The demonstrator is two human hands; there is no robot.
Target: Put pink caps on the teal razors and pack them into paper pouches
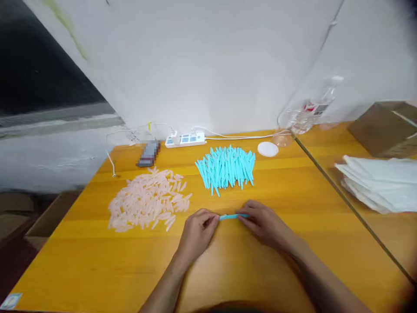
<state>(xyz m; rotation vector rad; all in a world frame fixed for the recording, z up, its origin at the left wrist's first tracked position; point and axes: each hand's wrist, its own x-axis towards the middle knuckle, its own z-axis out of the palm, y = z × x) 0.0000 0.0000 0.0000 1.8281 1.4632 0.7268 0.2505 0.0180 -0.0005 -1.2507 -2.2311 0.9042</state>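
My left hand (199, 230) and my right hand (262, 221) meet over the yellow table (97, 261), both pinched on one thin turquoise plastic stick (232, 216) held level between them. Whether the left fingers also hold a small pink cap is hidden. Behind the hands lies a heap of the same turquoise sticks (226, 167). To the left is a heap of pale pink caps (148, 200).
At the back edge lie a white power strip (185, 139) with cables, a dark phone (148, 155) and a white round lid (267, 149). A clear plastic bottle (312, 108) lies at the back right. Folded white sheets (378, 182) and a cardboard box (384, 128) sit at the right.
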